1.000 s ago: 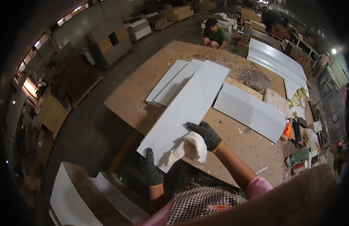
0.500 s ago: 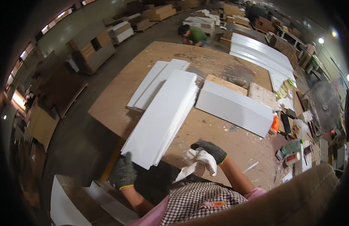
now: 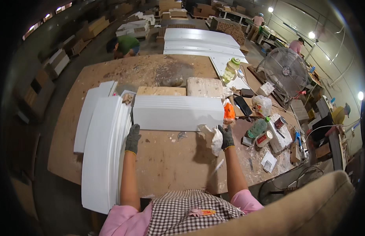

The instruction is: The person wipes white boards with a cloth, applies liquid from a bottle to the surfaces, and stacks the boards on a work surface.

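Observation:
A stack of long white boards (image 3: 178,112) lies crosswise on the worktable. My left hand (image 3: 133,138), in a dark knitted glove, is at the near left corner of this stack, fingers stretched forward; whether it touches the boards is hard to tell. My right hand (image 3: 226,137), gloved the same way, is by the near right corner. A crumpled white cloth (image 3: 214,138) hangs from it, partly over the boards' edge. To the left of my left arm, another stack of long white boards (image 3: 101,153) lies lengthwise.
At the right stand a clear bottle (image 3: 231,70), a green bottle (image 3: 258,128), tins (image 3: 264,138) and a phone (image 3: 242,105). A large fan (image 3: 285,70) is beyond. Several people work around, one in green (image 3: 125,45) behind the worktable (image 3: 158,165).
My left hand has left the lengthwise stack and moved to the crosswise one. My right hand has carried the cloth forward to that stack's right end. The view has swung right.

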The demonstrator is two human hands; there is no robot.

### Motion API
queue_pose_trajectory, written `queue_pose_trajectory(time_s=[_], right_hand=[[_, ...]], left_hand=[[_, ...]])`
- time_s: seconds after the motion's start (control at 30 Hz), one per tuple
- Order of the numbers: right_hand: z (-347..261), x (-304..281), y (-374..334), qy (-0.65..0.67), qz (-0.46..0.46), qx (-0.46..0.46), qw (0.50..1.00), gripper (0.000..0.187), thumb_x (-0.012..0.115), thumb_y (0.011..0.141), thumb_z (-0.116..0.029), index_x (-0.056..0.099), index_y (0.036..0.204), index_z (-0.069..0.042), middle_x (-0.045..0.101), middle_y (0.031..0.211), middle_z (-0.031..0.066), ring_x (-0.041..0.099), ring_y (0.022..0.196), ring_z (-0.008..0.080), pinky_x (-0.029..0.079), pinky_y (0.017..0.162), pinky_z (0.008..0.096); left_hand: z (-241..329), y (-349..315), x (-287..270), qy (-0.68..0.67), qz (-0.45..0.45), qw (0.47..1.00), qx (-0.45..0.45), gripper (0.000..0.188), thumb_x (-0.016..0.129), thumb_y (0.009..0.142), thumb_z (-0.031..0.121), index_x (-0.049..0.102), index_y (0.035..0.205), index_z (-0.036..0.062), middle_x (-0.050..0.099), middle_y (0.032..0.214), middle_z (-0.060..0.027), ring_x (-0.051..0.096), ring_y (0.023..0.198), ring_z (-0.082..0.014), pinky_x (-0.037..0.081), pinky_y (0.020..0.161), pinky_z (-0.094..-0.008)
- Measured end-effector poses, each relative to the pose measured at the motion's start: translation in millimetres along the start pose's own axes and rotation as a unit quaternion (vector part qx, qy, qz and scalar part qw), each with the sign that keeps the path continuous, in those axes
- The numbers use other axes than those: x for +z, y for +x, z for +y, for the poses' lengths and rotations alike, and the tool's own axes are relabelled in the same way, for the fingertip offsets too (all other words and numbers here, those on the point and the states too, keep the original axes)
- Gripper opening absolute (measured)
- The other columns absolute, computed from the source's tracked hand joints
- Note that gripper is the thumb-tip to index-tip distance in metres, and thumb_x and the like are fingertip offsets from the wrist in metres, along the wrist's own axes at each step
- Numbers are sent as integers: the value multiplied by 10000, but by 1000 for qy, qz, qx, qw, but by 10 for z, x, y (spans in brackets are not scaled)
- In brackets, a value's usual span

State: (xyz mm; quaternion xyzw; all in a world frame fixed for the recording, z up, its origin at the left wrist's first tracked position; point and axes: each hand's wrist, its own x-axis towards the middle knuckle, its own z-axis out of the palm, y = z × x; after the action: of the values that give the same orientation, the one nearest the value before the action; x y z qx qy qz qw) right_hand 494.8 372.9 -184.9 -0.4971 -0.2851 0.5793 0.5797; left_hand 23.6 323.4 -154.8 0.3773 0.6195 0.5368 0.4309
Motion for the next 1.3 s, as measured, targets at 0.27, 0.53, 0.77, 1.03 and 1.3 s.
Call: queue_pose_trajectory(time_s=[0.27,0.53,0.77,1.03,1.3], right_hand=[[-240,-638,697,-341,-116,-155,920,666,753,713,-93,397,1273,-35,588,1127,126,593,987,243,516,815,345],[-464,-549,412,-320,15,-101,942,684,717,672,-101,448,1291,12,591,1190,155,571,1073,254,455,940,339],[-802,-1080,-581,-550,-51,-142,822,428,712,725,-248,623,1079,-25,646,1090,183,612,973,299,466,885,371],[-448,-1757,-1251,-648,-160,-190,720,396,660,792,-254,630,1144,-74,627,1169,163,558,1139,312,426,981,379],[-402,-1102,-1305,-630,65,-112,766,405,548,903,-295,565,1263,-110,586,1247,86,569,1081,212,450,914,400]], left_hand=[[-340,1183,782,260,163,949,78,711,702,788,342,443,1330,-38,502,1320,-274,479,1238,-384,373,1051,-392],[39,919,700,362,70,926,-79,833,569,801,559,419,1370,-30,437,1390,-265,423,1293,-390,330,1081,-428],[-114,-547,107,129,-24,990,-56,600,543,915,407,477,1309,-40,545,1285,-187,523,1164,-298,392,1015,-402],[-725,-1791,-255,-187,69,928,-315,497,578,921,346,524,1283,9,611,1178,-128,604,1015,-284,508,871,-434],[-973,-1707,-467,-45,-7,949,-310,580,554,911,420,537,1273,-32,607,1200,-136,583,1061,-258,454,932,-362]])
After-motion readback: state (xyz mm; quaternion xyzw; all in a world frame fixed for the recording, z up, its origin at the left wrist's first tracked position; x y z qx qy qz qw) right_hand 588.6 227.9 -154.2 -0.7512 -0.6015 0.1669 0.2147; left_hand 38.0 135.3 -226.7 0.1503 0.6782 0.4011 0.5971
